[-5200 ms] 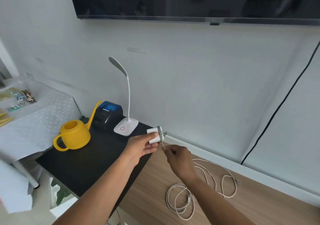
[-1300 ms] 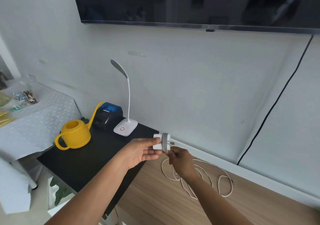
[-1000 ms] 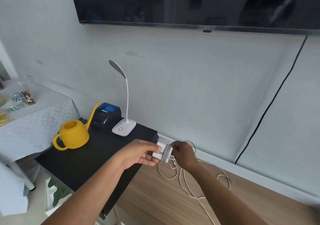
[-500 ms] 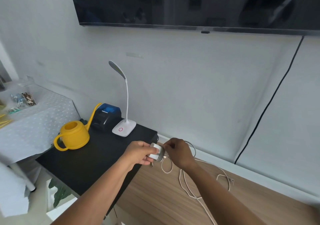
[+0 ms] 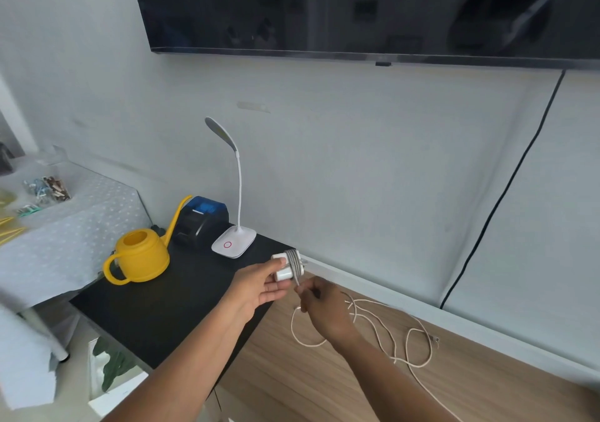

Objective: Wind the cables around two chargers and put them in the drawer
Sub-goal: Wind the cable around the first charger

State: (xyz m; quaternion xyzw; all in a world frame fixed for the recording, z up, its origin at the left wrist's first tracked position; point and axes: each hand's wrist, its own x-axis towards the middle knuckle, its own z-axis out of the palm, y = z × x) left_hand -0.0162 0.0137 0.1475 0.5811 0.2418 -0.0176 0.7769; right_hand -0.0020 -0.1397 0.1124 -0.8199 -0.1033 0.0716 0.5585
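A white charger (image 5: 283,269) is held in the air above the wooden cabinet top, gripped by my left hand (image 5: 259,287) between thumb and fingers. Several turns of grey-white cable (image 5: 293,262) wrap its right end. My right hand (image 5: 323,308) sits just below and right of the charger and pinches the cable where it leaves the wraps. The loose remainder of the cable (image 5: 389,334) trails in loops across the wooden top to the right, ending in a small plug (image 5: 435,339). No second charger or drawer is visible.
A black table (image 5: 156,308) on the left carries a yellow watering can (image 5: 139,254), a black-and-blue printer (image 5: 201,218) and a white desk lamp (image 5: 233,243). The wooden cabinet top (image 5: 357,386) runs right along the wall. A TV (image 5: 357,9) hangs above, its black cord (image 5: 487,220) running down.
More turns of cable have gone round the charger since five seconds ago. In the last half second my right hand dropped from beside the charger to below it, drawing the cable down.
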